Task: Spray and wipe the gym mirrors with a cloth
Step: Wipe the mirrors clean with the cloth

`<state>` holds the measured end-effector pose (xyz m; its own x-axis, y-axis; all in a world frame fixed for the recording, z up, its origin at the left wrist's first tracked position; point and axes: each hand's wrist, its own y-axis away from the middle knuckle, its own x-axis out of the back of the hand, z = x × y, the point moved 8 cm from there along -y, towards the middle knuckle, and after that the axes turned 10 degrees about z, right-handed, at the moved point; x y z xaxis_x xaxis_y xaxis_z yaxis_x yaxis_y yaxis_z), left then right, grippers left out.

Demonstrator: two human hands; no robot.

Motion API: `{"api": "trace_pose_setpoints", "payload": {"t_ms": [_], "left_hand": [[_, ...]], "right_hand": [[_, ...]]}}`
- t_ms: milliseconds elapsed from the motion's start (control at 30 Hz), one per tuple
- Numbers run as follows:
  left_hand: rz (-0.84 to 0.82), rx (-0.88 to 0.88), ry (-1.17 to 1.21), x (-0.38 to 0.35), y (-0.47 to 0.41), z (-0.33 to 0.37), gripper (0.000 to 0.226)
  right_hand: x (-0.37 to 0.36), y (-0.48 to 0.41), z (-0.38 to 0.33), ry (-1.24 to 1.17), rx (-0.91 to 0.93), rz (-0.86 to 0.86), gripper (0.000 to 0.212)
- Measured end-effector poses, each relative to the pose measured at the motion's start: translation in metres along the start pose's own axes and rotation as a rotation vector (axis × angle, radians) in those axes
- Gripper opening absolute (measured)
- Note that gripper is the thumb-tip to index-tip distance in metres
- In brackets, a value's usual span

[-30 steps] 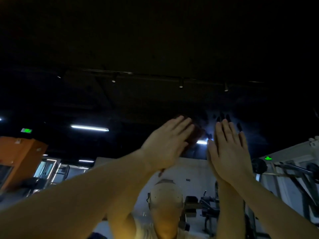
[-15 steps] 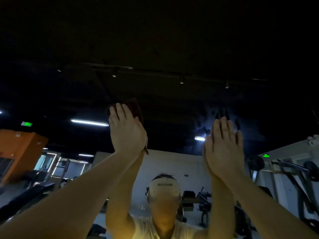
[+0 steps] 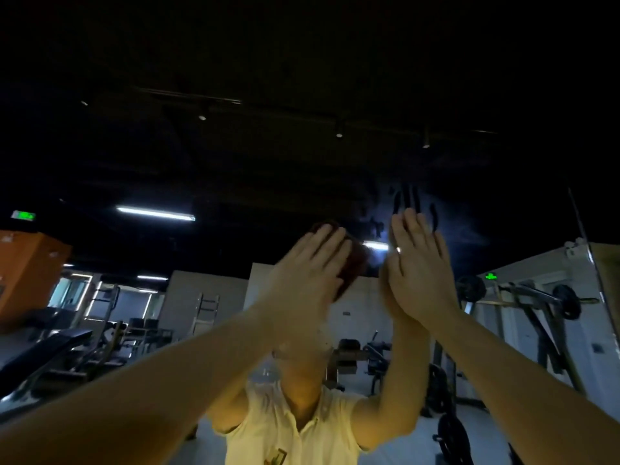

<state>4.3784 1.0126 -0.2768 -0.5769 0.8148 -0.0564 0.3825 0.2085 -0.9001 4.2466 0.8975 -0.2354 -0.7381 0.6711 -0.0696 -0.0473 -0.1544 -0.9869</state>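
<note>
View towards a large wall mirror [image 3: 235,162] in a dim gym, with both of the person's forearms raised in front of it.

The left hand [image 3: 308,266] reaches up from the lower left. Its fingers are straight and close together, laid flat over a dark reddish-brown cloth [image 3: 354,263] and pressing it against the glass. The cloth shows past the fingertips and along the hand's right edge, about mid-frame, just left of the other hand.

The right hand [image 3: 419,263] reaches up from the lower right. It is spread flat with the fingers extended and holds nothing; the palm meets its own reflection on the mirror. A pale ring [image 3: 398,250] shows on one finger. Directly above its fingertips, smeared finger marks [image 3: 412,203] streak a hazy patch of the glass.

Between the forearms the mirror reflects the person's pale yellow collared shirt [image 3: 278,427]. Reflected room: a fluorescent tube light [image 3: 156,213] at upper left, a green exit sign [image 3: 23,215] at the far left above an orange wall block [image 3: 30,273], a black padded bench [image 3: 50,350] below it, and a loaded barbell [image 3: 523,292] on a rack to the right. The upper half of the glass is dark, crossed by a ceiling track with small spotlights.
</note>
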Motion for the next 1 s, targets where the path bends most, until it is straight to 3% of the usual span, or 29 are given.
{"api": "trace_pose_setpoints", "payload": {"t_ms": [167,300,567,733,1000], "left_hand": [[0.053,0.361,-0.033,0.015,0.056,-0.109,0.061],[0.119,0.622,0.023,0.014,0.046,-0.083,0.062],[0.030,0.284,0.110,-0.001,0.029,0.077,0.065],[-0.066,-0.014,0.047,0.002,0.069,0.062,0.065],[-0.067,0.421,-0.040,0.024,0.169,-0.080,0.071]], "right_hand": [[-0.013,0.022,-0.008,0.074,-0.067,0.045,0.065],[-0.007,0.029,-0.015,0.037,-0.077,0.048,0.067],[0.007,0.039,-0.006,-0.065,-0.001,-0.087,0.066],[0.023,0.075,-0.023,-0.101,0.007,-0.074,0.072],[0.026,0.144,-0.056,-0.019,0.087,-0.033,0.063]]}}
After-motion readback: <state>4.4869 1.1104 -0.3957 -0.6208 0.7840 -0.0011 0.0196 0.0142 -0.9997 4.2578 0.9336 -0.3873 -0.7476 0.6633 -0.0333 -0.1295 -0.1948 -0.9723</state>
